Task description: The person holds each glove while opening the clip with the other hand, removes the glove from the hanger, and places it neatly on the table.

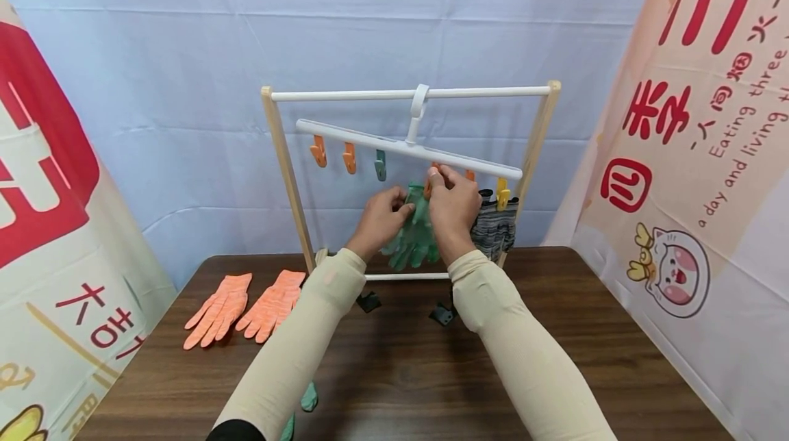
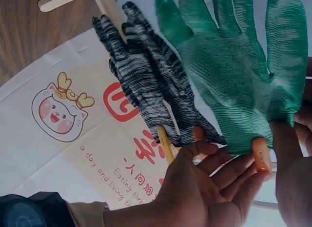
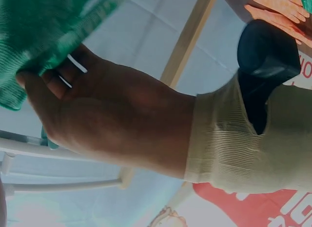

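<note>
A green knit glove (image 1: 419, 235) hangs fingers down below the white hanger (image 1: 360, 136). My left hand (image 1: 383, 218) pinches its cuff side between thumb and fingers, seen closer in the right wrist view, where the left hand (image 3: 107, 105) spans the middle. With my right hand (image 1: 455, 208) I pinch an orange clip (image 2: 262, 156), which overlaps the glove's cuff edge in the left wrist view. Beside it, black-and-grey striped gloves (image 2: 151, 80) hang from a yellow clip (image 1: 503, 194) and another orange clip (image 2: 199, 134). The right fingers partly hide that second clip.
The hanger tilts down to the right, hooked on the white top bar (image 1: 345, 95) of a wooden-sided rack. Two orange clips (image 1: 318, 151) and a green clip (image 1: 380, 165) dangle at its left. Orange gloves (image 1: 218, 311) lie on the brown table (image 1: 394, 372); green fabric (image 1: 309, 397) shows beside my left sleeve.
</note>
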Demonstrator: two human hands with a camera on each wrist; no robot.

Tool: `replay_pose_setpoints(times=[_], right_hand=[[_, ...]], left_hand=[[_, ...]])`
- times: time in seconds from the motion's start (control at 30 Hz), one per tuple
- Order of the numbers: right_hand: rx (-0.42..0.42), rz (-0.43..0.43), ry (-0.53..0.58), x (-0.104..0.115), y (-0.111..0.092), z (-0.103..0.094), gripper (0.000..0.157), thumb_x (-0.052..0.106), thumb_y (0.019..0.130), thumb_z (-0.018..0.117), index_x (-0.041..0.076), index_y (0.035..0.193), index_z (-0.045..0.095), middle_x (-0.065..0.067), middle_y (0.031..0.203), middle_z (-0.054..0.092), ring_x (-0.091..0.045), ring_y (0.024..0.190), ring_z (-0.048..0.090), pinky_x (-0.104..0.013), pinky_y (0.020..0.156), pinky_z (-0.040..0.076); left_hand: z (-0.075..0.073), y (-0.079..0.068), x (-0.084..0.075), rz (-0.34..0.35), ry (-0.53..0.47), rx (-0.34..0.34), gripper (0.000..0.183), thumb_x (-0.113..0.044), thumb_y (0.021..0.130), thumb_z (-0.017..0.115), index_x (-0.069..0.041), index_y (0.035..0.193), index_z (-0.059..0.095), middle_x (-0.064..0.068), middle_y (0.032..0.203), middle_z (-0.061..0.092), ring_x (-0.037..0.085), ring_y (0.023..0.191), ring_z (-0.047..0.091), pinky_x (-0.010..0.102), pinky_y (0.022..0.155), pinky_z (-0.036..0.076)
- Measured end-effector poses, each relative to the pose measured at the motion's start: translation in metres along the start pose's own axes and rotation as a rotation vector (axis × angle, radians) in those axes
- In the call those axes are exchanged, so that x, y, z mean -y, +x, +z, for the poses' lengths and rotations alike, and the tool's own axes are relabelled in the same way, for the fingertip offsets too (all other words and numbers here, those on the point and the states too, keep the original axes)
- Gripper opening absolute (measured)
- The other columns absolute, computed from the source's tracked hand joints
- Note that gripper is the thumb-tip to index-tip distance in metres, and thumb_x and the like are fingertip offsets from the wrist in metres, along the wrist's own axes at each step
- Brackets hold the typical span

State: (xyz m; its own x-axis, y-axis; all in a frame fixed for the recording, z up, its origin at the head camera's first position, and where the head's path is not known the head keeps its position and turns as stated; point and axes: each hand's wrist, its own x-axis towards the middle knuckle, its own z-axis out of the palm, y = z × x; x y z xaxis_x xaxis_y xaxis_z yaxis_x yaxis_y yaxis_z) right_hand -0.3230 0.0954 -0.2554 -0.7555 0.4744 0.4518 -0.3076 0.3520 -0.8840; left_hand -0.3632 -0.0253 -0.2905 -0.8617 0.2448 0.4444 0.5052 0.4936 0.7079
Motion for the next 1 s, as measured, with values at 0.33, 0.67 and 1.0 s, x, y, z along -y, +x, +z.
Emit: replay_pose_setpoints(times=[0.33,0.67,1.0], right_hand=[[-0.03,-0.042,-0.029,0.0,-0.001,-0.001,0.031,0.037,0.088,0.06,0.022,0.114,0.066,0.001,0.099,0.068,-0.014,0.089,0.06,-0.032,0.073,0.046],[-0.031,-0.058,0.0,-0.001,0.0,-0.002,0.028,0.034,0.088,0.061,0.02,0.112,0.067,0.001,0.095,0.069,-0.013,0.082,0.06,-0.032,0.07,0.046],[-0.033,-0.044,-0.022,0.001,-0.001,-0.003,0.028,0.034,0.088,0.061,0.02,0.111,0.068,0.0,0.095,0.069,-0.014,0.078,0.06,-0.033,0.066,0.045]], left_hand=[[-0.015,-0.016,0.011,0.043,-0.064,0.043,0.009,-0.017,0.092,0.056,-0.011,0.097,0.059,0.002,0.078,0.057,0.018,0.067,0.049,0.031,0.063,0.04],[-0.03,-0.031,0.025,0.027,-0.081,0.04,0.011,-0.021,0.093,0.055,-0.013,0.1,0.057,0.003,0.078,0.057,0.019,0.066,0.045,0.033,0.064,0.038],[-0.041,-0.044,0.033,-0.013,-0.061,0.034,0.016,-0.019,0.092,0.057,-0.011,0.105,0.059,0.003,0.081,0.06,0.018,0.071,0.049,0.034,0.072,0.042]])
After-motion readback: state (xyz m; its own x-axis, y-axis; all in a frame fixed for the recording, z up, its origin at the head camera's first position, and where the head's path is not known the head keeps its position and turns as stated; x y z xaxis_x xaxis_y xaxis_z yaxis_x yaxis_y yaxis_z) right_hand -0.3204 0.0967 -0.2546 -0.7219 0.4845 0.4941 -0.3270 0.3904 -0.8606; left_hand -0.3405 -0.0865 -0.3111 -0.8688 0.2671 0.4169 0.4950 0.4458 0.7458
